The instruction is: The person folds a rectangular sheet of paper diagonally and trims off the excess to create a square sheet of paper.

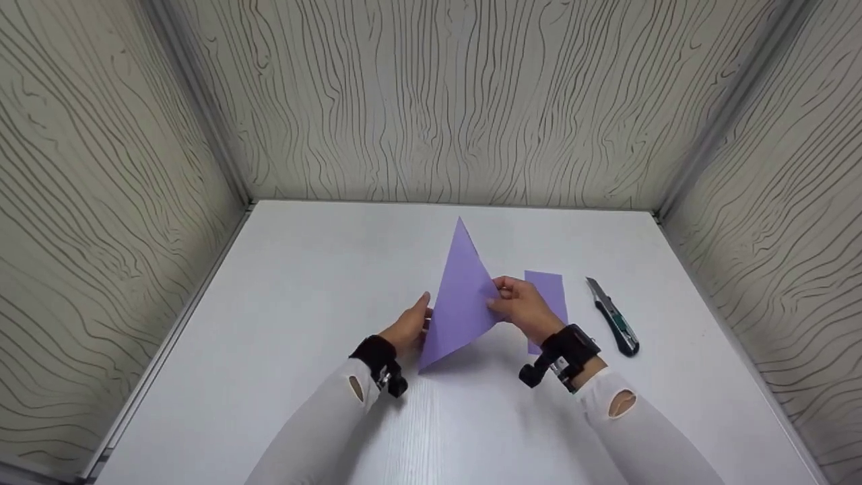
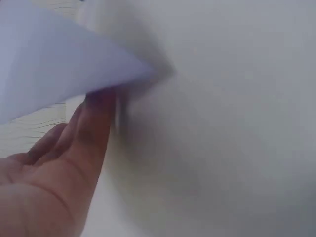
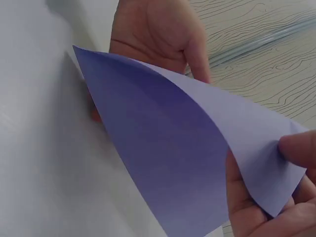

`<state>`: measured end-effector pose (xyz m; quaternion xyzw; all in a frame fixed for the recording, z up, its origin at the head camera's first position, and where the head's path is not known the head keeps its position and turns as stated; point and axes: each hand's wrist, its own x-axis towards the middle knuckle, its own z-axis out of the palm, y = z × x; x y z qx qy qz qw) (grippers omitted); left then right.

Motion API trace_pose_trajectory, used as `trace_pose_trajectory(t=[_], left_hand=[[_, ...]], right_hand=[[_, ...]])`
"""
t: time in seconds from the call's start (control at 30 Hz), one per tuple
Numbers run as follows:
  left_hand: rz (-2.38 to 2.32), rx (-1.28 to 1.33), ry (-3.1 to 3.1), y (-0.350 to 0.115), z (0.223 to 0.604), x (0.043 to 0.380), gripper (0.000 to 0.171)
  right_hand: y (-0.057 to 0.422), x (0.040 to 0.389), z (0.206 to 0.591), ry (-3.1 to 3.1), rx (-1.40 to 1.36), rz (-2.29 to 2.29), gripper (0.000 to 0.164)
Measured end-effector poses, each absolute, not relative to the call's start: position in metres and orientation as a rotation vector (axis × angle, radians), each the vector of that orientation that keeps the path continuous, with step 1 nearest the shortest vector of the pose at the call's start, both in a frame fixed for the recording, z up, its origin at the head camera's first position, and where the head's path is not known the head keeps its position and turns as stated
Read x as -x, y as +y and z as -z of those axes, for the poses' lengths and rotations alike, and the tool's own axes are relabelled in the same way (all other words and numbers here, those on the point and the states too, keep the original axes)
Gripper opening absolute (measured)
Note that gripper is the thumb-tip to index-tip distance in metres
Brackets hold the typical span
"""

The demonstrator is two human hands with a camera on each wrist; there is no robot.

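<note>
A purple sheet of paper (image 1: 458, 296), triangular in outline, is held up off the white table with its tip pointing away. My right hand (image 1: 528, 310) pinches its right corner between thumb and fingers. In the right wrist view the paper (image 3: 153, 133) bends over on itself, with a hollow between its two sides. My left hand (image 1: 409, 327) is at the left edge of the sheet, its fingers straight and partly hidden behind it. From the left wrist, the fingertips of the left hand (image 2: 64, 168) appear against the underside of the paper (image 2: 59, 59).
A narrow purple paper strip (image 1: 549, 293) lies on the table (image 1: 323, 269), partly under my right hand and wrist. Right of it rests a utility knife (image 1: 614, 318) with a dark and green handle, blade pointing away. Wood-patterned panels (image 1: 431, 101) enclose the table at the back and sides.
</note>
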<state>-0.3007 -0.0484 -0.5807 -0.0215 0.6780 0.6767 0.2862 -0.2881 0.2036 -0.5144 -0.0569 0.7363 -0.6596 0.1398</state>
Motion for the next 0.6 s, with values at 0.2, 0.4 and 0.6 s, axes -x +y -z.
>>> trace_pose_trajectory(t=[0.2,0.4,0.6], left_hand=[[-1.900,0.026,1.475,-0.048,0.574,0.299,0.086],[-2.030,-0.140,1.325,-0.057,0.563,0.308,0.058],[-2.140,-0.184,1.521,-0.074,0.555,0.318,0.019]], right_hand=[[0.211,0.287,0.510,1.987,0.372,1.995,0.017],[0.230,0.286,0.514,1.965,0.300,2.080,0.020],[0.248,0.283,0.523,2.037,0.063,2.139,0.011]])
